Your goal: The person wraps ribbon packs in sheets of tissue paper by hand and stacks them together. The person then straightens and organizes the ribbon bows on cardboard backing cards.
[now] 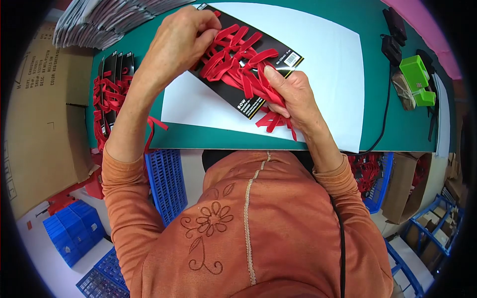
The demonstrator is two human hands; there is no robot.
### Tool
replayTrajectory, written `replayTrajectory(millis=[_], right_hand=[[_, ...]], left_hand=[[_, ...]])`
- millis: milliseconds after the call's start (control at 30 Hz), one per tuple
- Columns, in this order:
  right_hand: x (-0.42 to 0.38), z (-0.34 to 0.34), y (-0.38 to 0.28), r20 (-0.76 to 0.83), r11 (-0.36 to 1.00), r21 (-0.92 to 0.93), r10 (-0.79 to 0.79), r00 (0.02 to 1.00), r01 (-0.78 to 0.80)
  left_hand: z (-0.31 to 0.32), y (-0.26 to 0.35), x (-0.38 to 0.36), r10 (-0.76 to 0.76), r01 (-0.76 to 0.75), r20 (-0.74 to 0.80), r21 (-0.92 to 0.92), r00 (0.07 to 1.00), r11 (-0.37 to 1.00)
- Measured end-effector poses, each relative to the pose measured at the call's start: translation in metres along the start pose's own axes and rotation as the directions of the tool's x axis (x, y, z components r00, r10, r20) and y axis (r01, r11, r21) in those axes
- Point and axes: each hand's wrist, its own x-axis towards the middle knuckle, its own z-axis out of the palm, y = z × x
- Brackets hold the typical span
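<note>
Above the white sheet (328, 64), a black printed card (223, 97) lies tilted, bearing several red ribbon bows (231, 62). My right hand (295, 97) grips the card's right edge, its thumb pressed over the red ribbon tails. More red loops (272, 121) hang below that hand. At the card's upper left, my left hand (186, 42) has its fingers curled in a pinch on a red bow; the fingertips are partly hidden. To the left on the green table (198, 135) lie several more black cards (118, 64) with red bows (110, 92).
A stack of folded packaging (94, 25) stands at the back left, beside a large cardboard box (44, 109). A green dispenser (415, 74) and black devices (392, 37) sit at the right. Blue crates (166, 181) stand below the table edge.
</note>
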Motion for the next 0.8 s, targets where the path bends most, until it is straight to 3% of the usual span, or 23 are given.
replayTrajectory(millis=[133, 267, 300, 367, 433, 500, 633, 767, 800], right_hand=[[-0.001, -0.001, 0.000, 0.005, 1.000, 0.009, -0.004, 1.000, 0.004], [-0.002, 0.006, -0.003, -0.028, 0.994, 0.082, 0.069, 0.997, -0.067], [-0.002, 0.007, -0.004, -0.028, 0.994, 0.083, 0.076, 0.997, -0.074], [0.000, 0.006, -0.007, -0.080, 0.986, 0.156, 0.067, 0.995, -0.054], [0.002, 0.005, -0.009, -0.138, 0.974, 0.226, 0.048, 0.989, -0.016], [0.002, 0.005, -0.007, -0.166, 0.981, 0.193, 0.012, 0.986, 0.021], [0.004, 0.009, 0.000, -0.201, 0.989, 0.087, -0.100, 0.974, 0.119], [0.002, 0.009, 0.000, -0.180, 0.989, 0.053, -0.127, 0.975, 0.139], [0.000, 0.008, -0.001, -0.183, 0.989, 0.051, -0.129, 0.975, 0.140]], left_hand=[[-0.001, 0.015, 0.010, -0.142, 0.141, -0.013, -0.045, 0.990, 0.989], [0.005, 0.011, 0.017, -0.407, 0.409, 0.047, -0.083, 0.912, 0.909], [0.006, 0.012, 0.013, -0.412, 0.415, 0.050, -0.084, 0.910, 0.906], [0.004, 0.016, 0.000, -0.256, 0.204, -0.179, -0.265, 0.950, 0.943], [0.001, 0.024, -0.013, -0.115, -0.062, -0.426, -0.380, 0.897, 0.923], [0.001, 0.045, -0.036, -0.149, 0.079, -0.194, -0.330, 0.970, 0.941], [0.030, 0.061, -0.056, -0.062, 0.020, -0.143, -0.281, 0.988, 0.960], [0.043, 0.058, -0.057, -0.322, 0.233, -0.056, -0.576, 0.945, 0.784], [0.042, 0.058, -0.056, -0.319, 0.231, -0.055, -0.578, 0.946, 0.782]])
